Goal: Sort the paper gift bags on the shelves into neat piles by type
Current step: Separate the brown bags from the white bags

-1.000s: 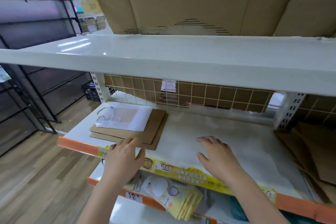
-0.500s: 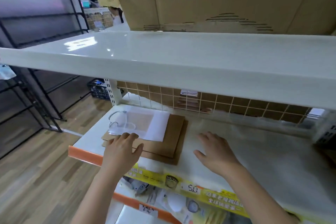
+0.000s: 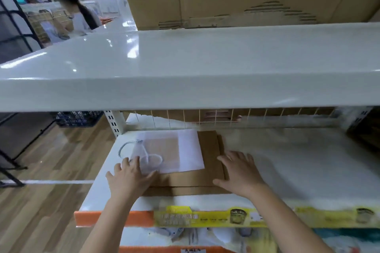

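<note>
While sorting partly done: flat brown paper bags (image 3: 191,178) piled on white middle shelf (image 3: 287,170), white rope-handled bag (image 3: 170,150) on top. Left hand (image 3: 129,176) and right hand (image 3: 240,172) flat, fingers spread, pressing pile edges. Squaring up probably left; white bag likely belongs elsewhere.

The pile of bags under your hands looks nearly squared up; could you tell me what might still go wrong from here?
1. The white bag lies loose on the brown bags; the left hand pressing its corner may skew or crease it.
2. Its cord handle sticks out leftwards and could snag.
3. The right hand pushing the brown bags' edge might slide them unevenly, since their layers are already offset.
</note>
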`<state>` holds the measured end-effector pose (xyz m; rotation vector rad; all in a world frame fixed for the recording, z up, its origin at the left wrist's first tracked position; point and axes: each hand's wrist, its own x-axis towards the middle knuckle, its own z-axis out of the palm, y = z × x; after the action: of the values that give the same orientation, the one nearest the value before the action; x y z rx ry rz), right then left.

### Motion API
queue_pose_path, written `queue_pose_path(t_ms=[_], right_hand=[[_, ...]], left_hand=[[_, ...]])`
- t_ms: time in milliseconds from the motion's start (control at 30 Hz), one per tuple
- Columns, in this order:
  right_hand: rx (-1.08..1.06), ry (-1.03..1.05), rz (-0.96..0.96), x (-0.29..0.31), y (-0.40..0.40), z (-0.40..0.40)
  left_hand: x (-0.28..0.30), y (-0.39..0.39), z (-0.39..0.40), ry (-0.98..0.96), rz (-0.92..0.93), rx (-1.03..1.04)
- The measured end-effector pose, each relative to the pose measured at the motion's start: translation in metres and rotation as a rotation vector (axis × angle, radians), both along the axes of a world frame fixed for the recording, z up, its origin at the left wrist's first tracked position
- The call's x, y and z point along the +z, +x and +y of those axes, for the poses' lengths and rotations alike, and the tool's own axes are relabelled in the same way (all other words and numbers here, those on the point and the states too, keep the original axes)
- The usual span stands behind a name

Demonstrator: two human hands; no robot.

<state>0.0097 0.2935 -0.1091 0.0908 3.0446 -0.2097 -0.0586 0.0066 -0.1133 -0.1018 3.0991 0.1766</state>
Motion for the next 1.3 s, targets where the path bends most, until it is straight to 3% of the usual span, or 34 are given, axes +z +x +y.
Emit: queue_pose_path(t_ms=[133,300,433,667,800,900,1067,1167,1300], right_hand=[[-0.034,-0.008,-0.032,-0.006,-0.003,-0.011],[-0.093,-0.043,-0.09,-0.015,-0.011,-0.021],[-0.235,-0.196,-0.152,-0.018,-0.02,-0.033],[-0.47,-0.606,-0.184,-0.019,-0.033,-0.034],[-0.475,-0.65,-0.202,-0.023,-0.031,-0.036],[-0.471,-0.659,-0.142,-0.023,-0.028,-0.037],[-0.521,-0.666,0.044,-0.02,-0.024,-0.032],[-0.596,-0.71,0.124,-0.014,-0.019,-0.026],[-0.656,-0.599,0.189,-0.006,-0.007,-0.015]], left_hand=[[-0.009,-0.016,0.0,0.03,-0.072,0.002],[-0.012,-0.031,0.006,0.001,0.014,0.097],[-0.014,-0.037,0.012,0.007,0.086,0.086],[-0.014,-0.049,0.01,0.145,-0.015,0.164],[-0.012,-0.049,0.007,0.284,0.003,0.157],[-0.012,-0.043,0.002,0.476,0.023,0.178],[-0.004,-0.035,-0.013,0.634,0.091,0.178],[0.003,-0.037,-0.021,0.723,0.048,0.247],[0.007,-0.041,-0.032,0.693,-0.121,0.334]])
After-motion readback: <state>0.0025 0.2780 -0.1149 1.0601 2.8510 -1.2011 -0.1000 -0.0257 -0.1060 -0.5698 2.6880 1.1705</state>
